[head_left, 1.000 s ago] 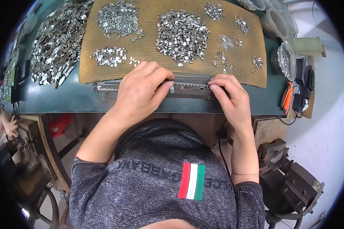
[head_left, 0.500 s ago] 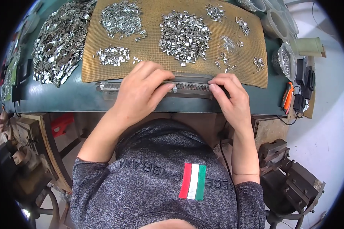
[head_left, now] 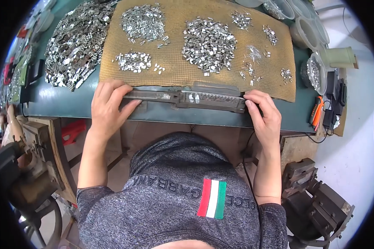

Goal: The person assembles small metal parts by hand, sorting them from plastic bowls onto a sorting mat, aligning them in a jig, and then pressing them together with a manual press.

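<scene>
rail [head_left: 207, 103], dark metal: left hand [head_left: 107, 107] and right hand [head_left: 265, 114] pinch opposite ends.

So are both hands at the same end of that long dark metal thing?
No, the left hand is at the left end of the metal thing, the right hand at its right end.

We identify a workshop by its green workbench [head_left: 66, 101], textured mat [head_left: 176, 77] bearing separate heaps of small metal pieces [head_left: 209, 45], clear tub of parts [head_left: 322, 76], orange-and-black hand tool [head_left: 316, 113] and dark, heavy metal apparatus [head_left: 326, 202].
</scene>
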Demonstrator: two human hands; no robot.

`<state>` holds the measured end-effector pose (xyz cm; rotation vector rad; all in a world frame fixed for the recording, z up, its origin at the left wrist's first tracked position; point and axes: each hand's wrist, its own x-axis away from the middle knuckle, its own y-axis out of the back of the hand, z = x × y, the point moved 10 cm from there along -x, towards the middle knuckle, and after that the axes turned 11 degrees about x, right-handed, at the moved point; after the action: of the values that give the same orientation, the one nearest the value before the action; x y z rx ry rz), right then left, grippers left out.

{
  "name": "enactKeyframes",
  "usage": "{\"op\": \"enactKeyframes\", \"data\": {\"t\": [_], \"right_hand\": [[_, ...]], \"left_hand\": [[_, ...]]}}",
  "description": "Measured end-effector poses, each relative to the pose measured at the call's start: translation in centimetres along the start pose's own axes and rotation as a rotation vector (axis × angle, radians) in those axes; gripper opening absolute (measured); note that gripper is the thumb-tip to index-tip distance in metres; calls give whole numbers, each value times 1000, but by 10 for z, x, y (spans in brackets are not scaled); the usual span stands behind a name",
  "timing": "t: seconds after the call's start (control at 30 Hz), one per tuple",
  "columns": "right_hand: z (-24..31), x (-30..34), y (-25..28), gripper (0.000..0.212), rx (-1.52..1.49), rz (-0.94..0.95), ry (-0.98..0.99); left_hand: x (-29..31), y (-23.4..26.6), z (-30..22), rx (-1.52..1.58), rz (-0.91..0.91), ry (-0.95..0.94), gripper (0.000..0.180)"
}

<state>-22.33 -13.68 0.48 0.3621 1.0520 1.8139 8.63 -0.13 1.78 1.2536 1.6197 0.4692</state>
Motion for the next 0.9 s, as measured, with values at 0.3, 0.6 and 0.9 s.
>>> {"op": "enactKeyframes", "data": {"t": [0.3,0.6,0.9], "right_hand": [[-14,8,17,19,220,-36,36],[-5,5,11,28,322,72,23],[-8,7,19,26,142,95,6]], "left_hand": [[-21,30,-63,423,45,-213,54],[-79,-80,-138,524,75,-363,48],[-75,-87,-103,341,159,-192,47]]}}
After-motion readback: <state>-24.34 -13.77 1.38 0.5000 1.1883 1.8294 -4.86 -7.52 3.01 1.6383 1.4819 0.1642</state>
